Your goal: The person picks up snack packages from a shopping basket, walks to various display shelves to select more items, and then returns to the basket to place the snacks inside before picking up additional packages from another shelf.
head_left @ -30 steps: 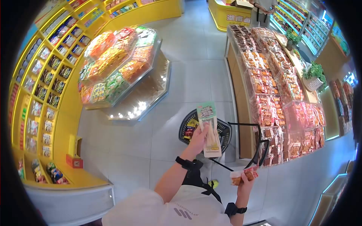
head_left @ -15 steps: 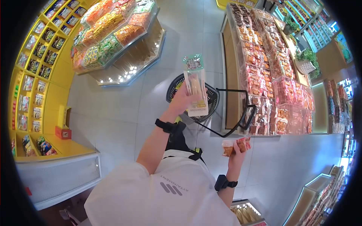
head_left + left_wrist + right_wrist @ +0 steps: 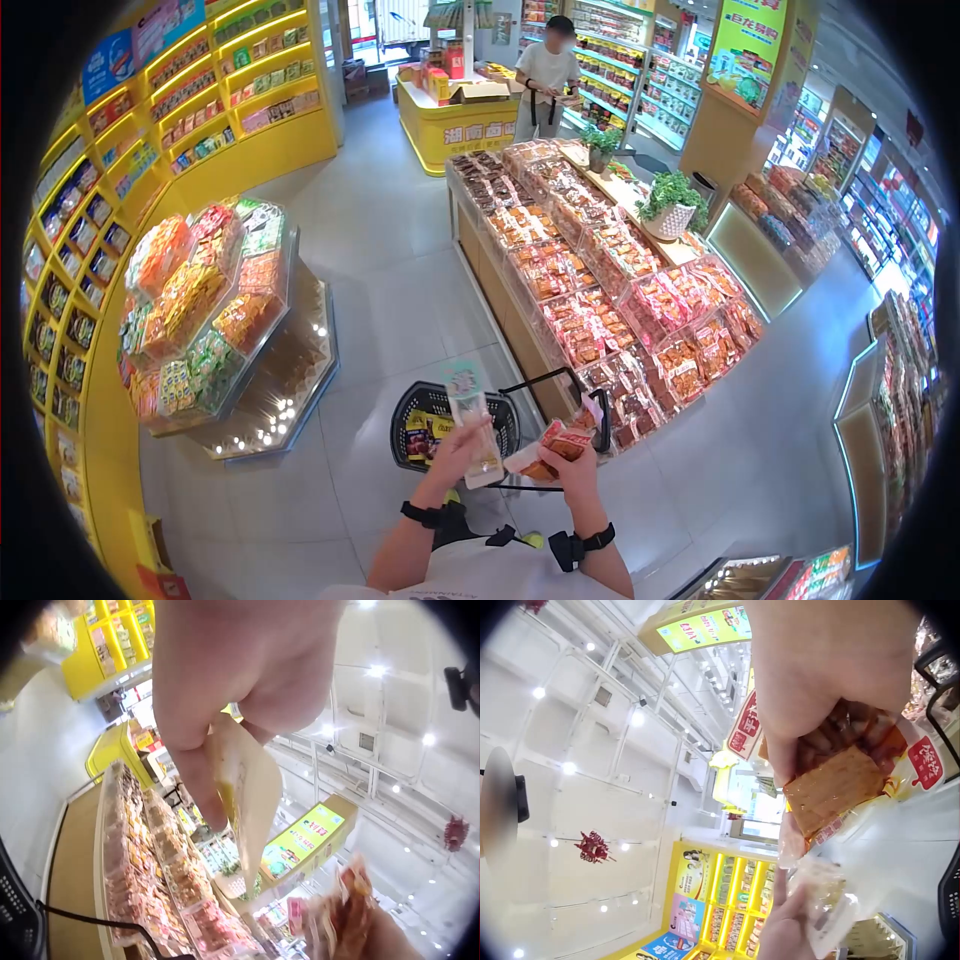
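Observation:
My left hand (image 3: 457,452) grips a long, narrow, clear snack packet (image 3: 485,462) with a pale green top. It stands over the black shopping basket (image 3: 408,400), which has yellow packets (image 3: 425,432) inside. Close on the right, my right hand (image 3: 577,470) holds red-and-clear snack packets (image 3: 535,455). Flat brown slabs (image 3: 836,791) show through their film in the right wrist view. Seen from the left wrist, the long packet (image 3: 251,780) is nearly edge-on between thumb and fingers. The basket's black handle (image 3: 545,378) leans to the right, behind the right hand's packets.
A long slanted display (image 3: 560,270) of packaged snacks runs along the right, with potted plants (image 3: 672,195) on top. At left stands an octagonal snack stand (image 3: 290,370) before yellow wall shelving (image 3: 180,130). A person (image 3: 548,75) stands beyond the display, near a yellow counter (image 3: 450,130).
The head view has tilted up, bringing the far counter and person into sight. My right hand has moved up close to the left, its packets now spread. The left hand still holds the long packet.

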A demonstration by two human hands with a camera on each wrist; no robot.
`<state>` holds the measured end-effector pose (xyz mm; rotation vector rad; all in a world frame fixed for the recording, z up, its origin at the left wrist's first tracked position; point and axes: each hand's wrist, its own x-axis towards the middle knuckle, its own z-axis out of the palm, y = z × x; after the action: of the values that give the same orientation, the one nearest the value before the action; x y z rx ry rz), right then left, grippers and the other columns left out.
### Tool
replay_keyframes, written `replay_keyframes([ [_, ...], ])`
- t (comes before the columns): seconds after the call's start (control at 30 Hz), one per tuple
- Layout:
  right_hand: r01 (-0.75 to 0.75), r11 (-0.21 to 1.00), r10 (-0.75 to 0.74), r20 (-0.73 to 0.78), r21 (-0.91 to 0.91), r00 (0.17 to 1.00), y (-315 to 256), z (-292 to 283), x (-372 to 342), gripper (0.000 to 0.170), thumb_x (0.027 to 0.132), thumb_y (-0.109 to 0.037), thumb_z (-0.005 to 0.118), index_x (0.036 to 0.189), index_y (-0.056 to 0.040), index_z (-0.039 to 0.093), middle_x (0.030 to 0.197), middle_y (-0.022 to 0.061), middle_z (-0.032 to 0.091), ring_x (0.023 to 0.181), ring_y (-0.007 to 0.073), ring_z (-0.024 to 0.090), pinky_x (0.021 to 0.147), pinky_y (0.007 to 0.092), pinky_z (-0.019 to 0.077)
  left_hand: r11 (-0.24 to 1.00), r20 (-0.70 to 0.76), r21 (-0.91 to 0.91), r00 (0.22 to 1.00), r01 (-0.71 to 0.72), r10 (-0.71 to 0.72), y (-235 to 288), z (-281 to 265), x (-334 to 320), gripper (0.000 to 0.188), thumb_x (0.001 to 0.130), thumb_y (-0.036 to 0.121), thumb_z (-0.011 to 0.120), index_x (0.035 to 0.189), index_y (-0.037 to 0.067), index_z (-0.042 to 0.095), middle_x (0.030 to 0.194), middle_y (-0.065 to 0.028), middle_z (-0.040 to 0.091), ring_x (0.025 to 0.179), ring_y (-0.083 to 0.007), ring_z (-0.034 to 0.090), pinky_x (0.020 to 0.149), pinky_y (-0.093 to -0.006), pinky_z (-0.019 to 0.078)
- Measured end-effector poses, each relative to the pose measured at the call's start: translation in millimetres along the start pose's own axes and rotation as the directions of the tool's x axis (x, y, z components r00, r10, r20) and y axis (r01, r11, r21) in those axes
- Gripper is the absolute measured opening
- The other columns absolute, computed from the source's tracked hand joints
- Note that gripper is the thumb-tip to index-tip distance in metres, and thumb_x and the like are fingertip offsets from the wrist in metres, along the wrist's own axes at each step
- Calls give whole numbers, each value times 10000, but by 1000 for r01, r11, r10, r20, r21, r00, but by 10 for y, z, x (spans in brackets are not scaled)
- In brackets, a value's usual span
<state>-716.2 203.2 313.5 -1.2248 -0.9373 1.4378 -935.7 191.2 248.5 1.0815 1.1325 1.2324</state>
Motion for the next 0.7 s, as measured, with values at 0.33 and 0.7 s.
replay_keyframes([
  [0.33, 310, 878, -296, 95, -365, 951, -21, 308, 106, 512, 682, -124, 773, 1109, -10, 515, 970, 99, 640, 887, 153, 624, 791, 286, 492, 920, 205, -316, 963, 232, -173, 7, 460, 16, 503, 852, 215, 626, 1268, -5, 450, 1081, -31, 551, 957, -115, 552, 823, -251, 467],
  [0.7, 488, 757, -434, 223, -435, 873, -124, -138, 158, 656, 727, -76, 583, 1341, -5, 362, 1122, 186, 506, 1071, 301, 508, 953, 361, 381, 888, 88, -359, 957, 288, -275, 94, 983, 70, 227, 900, 272, 578, 966, 56, 562, 785, 47, 500, 699, -39, 442, 601, -212, 389],
])
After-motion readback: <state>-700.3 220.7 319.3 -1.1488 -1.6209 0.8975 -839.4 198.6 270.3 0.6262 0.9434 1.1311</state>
